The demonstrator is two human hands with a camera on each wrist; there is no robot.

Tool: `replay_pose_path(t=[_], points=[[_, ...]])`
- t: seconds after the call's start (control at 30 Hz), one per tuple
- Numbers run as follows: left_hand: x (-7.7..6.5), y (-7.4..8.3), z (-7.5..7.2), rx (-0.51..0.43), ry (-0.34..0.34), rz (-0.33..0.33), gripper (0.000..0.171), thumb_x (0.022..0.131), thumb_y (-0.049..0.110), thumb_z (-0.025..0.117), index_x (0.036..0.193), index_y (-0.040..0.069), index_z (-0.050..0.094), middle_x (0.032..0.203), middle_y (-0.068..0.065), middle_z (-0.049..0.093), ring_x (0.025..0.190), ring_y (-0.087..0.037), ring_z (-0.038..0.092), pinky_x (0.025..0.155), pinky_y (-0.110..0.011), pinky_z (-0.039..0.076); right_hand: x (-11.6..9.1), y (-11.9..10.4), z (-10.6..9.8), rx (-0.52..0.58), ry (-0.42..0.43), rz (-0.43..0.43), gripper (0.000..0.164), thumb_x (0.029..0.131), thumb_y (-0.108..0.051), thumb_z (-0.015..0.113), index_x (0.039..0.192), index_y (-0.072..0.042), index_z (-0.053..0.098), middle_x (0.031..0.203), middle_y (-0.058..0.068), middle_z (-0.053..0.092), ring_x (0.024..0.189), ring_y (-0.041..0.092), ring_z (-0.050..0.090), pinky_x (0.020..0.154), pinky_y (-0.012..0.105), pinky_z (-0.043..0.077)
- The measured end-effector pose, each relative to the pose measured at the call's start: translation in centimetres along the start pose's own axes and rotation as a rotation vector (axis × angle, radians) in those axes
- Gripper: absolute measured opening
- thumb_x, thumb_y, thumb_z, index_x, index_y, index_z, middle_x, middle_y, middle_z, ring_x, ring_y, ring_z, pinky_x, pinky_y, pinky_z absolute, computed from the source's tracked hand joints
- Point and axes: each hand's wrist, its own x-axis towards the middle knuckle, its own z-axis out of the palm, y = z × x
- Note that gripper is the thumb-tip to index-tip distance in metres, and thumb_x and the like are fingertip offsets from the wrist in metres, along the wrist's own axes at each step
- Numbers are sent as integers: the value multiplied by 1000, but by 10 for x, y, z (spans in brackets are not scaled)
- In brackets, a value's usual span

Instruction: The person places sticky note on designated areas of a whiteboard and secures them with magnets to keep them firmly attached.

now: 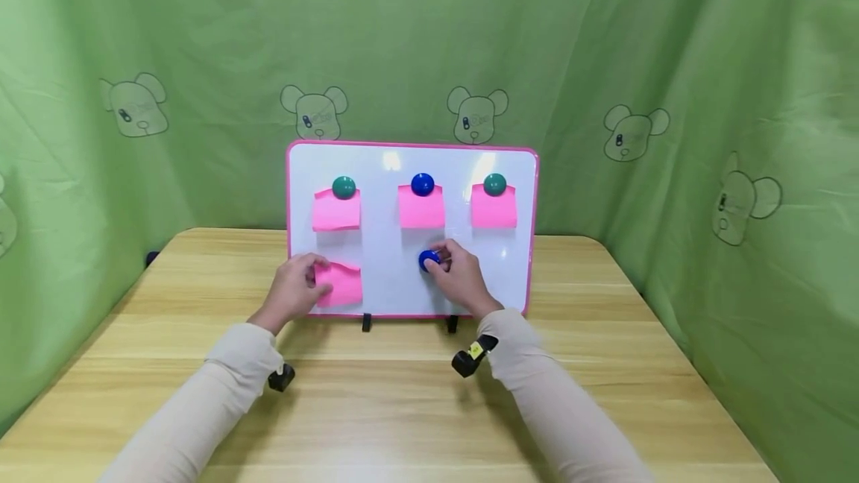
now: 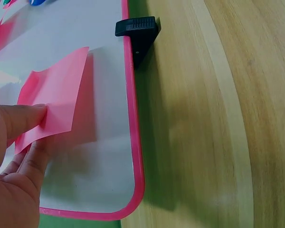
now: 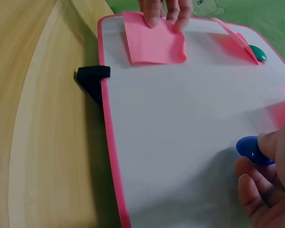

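Observation:
A whiteboard (image 1: 389,274) with a pink frame stands upright on the table. My left hand (image 1: 294,289) pinches the left edge of a pink sticky note (image 1: 341,285) at the board's lower left. In the left wrist view, the thumb lies on the face of this note (image 2: 61,99) and fingers are behind it. My right hand (image 1: 461,274) holds a round blue magnet (image 1: 426,260) in front of the board's lower middle. In the right wrist view, that magnet (image 3: 251,148) sits between thumb and fingers; whether it touches the board I cannot tell.
Along the upper board, a green magnet (image 1: 344,187), a blue magnet (image 1: 422,184) and another green magnet (image 1: 494,184) each hold a pink note. Black feet (image 1: 366,323) support the board's bottom edge. A green curtain (image 1: 403,36) hangs behind the wooden table (image 1: 376,408).

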Motion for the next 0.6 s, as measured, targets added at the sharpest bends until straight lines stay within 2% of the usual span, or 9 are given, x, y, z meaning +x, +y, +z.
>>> replay_pose_path(t=[0.13, 0.37, 0.6], points=[[1, 2, -1, -11, -7, -17, 35, 82, 4, 75, 114, 1, 61, 102, -15, 59, 93, -30, 57, 81, -41, 52, 4, -12, 13, 15, -17, -30, 24, 91, -12, 67, 112, -2, 61, 96, 9, 64, 80, 19, 60, 70, 31, 52], [2, 3, -1, -18, -17, -27, 39, 82, 4, 75, 117, 1, 60, 102, -16, 61, 94, -30, 59, 82, -41, 53, 9, -31, 36, -27, -59, -81, 16, 90, -16, 70, 102, -6, 65, 85, 3, 60, 76, 17, 55, 66, 28, 49], [1, 4, -2, -13, -28, -29, 42, 82, 4, 74, 121, 0, 59, 102, -16, 61, 94, -30, 58, 82, -42, 53, 12, -51, 55, -35, -112, -97, 15, 90, -17, 70, 101, -7, 69, 83, 1, 60, 77, 17, 54, 66, 25, 48]])
